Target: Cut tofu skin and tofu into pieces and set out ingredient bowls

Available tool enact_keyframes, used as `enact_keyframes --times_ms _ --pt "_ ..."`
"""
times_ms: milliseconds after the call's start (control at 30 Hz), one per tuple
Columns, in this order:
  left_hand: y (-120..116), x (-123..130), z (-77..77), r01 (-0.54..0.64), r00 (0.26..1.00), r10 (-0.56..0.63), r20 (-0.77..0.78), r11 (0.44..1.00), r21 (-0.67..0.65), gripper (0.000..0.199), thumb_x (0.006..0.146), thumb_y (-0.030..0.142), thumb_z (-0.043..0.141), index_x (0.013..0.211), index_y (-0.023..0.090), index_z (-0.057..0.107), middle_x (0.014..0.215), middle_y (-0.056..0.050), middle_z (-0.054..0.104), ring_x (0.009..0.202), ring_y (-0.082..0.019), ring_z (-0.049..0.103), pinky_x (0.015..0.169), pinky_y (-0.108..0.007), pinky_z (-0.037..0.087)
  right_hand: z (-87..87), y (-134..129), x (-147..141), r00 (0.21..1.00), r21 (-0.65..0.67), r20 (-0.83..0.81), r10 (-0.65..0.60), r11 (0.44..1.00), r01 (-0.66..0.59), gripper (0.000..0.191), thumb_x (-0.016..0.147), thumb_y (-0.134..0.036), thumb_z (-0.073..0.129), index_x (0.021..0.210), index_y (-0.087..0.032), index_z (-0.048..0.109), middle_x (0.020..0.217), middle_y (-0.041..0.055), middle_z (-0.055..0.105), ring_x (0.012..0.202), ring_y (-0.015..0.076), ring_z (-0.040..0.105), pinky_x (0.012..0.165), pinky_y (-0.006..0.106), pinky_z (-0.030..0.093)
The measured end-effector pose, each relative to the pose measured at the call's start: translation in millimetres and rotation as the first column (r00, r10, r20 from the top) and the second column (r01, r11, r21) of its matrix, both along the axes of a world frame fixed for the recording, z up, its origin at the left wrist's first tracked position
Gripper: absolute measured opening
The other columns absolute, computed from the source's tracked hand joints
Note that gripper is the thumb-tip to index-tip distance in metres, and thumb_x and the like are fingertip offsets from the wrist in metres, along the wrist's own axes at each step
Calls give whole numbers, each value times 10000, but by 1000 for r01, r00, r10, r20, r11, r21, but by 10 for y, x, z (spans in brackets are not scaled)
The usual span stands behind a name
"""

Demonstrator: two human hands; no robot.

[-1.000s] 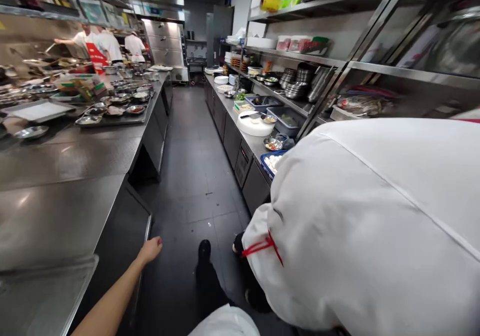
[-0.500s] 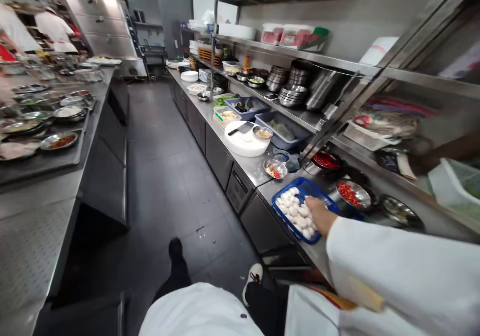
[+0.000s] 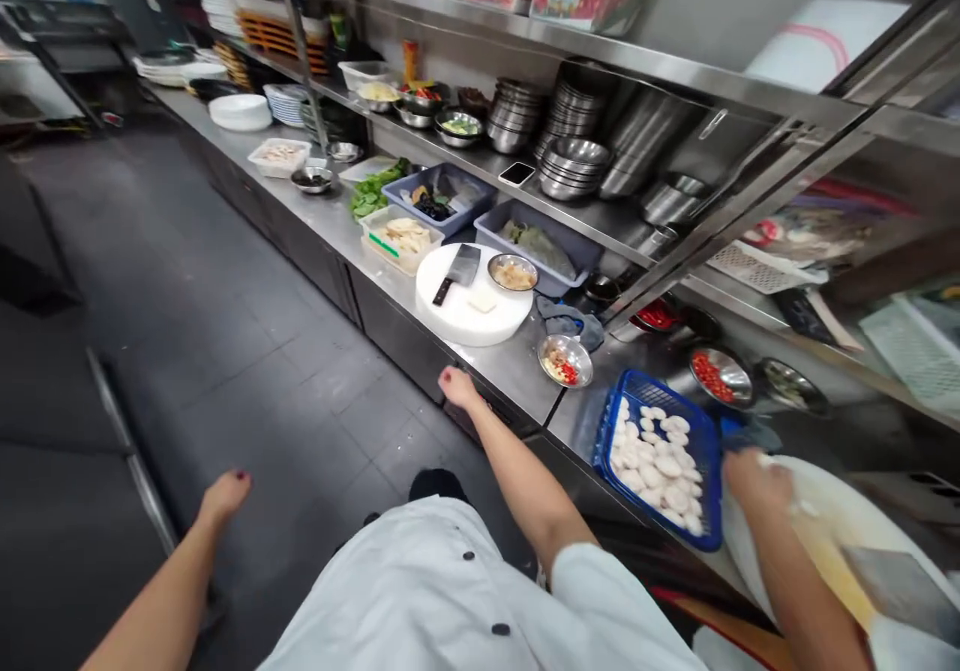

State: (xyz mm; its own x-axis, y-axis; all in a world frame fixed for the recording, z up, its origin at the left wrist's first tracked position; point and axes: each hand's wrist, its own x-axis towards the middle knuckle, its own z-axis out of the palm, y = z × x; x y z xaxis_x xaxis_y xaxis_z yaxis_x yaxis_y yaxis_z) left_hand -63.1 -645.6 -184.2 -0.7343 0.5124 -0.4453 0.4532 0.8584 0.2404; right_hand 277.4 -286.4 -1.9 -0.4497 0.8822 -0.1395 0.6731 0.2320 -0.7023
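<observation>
Both of my arms are bent forward, away from the counter's contents. My left hand (image 3: 227, 496) is loosely closed over the dark floor, with nothing visible in it. Closed in a loose fist, my right hand (image 3: 457, 388) hangs just in front of the counter edge, below the round white cutting board (image 3: 439, 316). A cleaver (image 3: 463, 267), a white piece of food (image 3: 482, 301) and a metal bowl of pale food (image 3: 513, 273) lie on that board. To the right stands a metal bowl of chopped red and pale bits (image 3: 566, 361).
Another person's hand (image 3: 757, 481), blurred, is at the right beside a blue basket (image 3: 716, 491) of white mushrooms (image 3: 667, 466). A second cleaver (image 3: 900, 591) lies near that arm. Bins, bowls and a shelf (image 3: 517, 171) line the wall; a steel cabinet (image 3: 60, 451) stands left.
My view has turned right and come closer to the counter. My two hands have come into view. A hand that was at the mushrooms is now gone from them; another person's hand is beside the basket.
</observation>
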Motion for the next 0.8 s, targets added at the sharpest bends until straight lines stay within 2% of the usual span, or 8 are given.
enact_keyframes --times_ms 100,167,300,467,533,633,733,800 --pt "1028 -634 134 -128 991 119 68 981 144 161 910 262 548 872 170 674 786 -93 741 929 -311 759 778 -356 567 -132 757 -764 997 -17 82 -13 1000 15 209 1032 -278 631 1191 -145 658 1214 103 688 1121 224 649 1021 412 520" --pt "1655 -735 229 -219 965 154 211 919 328 186 859 335 566 930 193 661 800 -77 761 912 -288 765 777 -344 571 -154 1339 -1128 990 -3 119 -71 997 72 286 1046 -236 563 1303 -114 584 1300 171 654 1223 255 594 1075 410 453" --pt "2623 -410 385 -306 875 23 483 801 515 435 763 545 629 1012 188 640 901 -90 782 884 -258 757 805 -350 594 -215 2210 -1655 964 -27 206 -169 984 178 647 976 -174 603 1509 33 301 1400 341 543 1336 339 503 1083 454 415" --pt "3579 -163 581 -292 822 -107 560 765 575 636 665 695 705 1020 171 650 894 -92 773 882 -265 745 869 -391 601 -286 2665 -1991 941 -130 279 -192 963 235 958 817 -82 706 1581 61 146 1413 361 518 1280 337 564 1020 403 474" --pt "3971 -228 663 -211 836 -162 524 786 581 602 697 684 698 1016 174 666 876 -83 769 863 -261 742 875 -396 596 -242 2770 -1847 945 -158 256 -201 956 246 899 829 -106 687 1591 -6 220 1369 293 579 1176 317 627 970 388 511" --pt "4602 -323 774 -34 842 -304 445 794 607 484 769 615 675 996 188 690 857 -73 766 856 -257 739 861 -385 585 -106 2711 -1208 982 -143 54 -179 972 185 613 911 -165 590 1506 -150 444 1169 135 694 952 255 679 868 362 559" --pt "5302 -232 872 59 772 -451 447 751 657 388 800 550 680 939 188 691 798 -68 750 805 -242 727 814 -370 581 51 2205 -340 951 -110 -214 -222 973 202 487 1006 -394 513 1460 -221 509 902 33 685 702 183 640 682 301 560" --pt "5822 -16 932 59 673 -521 525 745 664 354 810 516 700 898 174 681 771 -77 739 741 -220 710 767 -356 581 136 1700 111 879 -126 -277 -389 921 368 528 1004 -511 506 1440 -214 532 709 -12 608 552 163 565 573 282 521"
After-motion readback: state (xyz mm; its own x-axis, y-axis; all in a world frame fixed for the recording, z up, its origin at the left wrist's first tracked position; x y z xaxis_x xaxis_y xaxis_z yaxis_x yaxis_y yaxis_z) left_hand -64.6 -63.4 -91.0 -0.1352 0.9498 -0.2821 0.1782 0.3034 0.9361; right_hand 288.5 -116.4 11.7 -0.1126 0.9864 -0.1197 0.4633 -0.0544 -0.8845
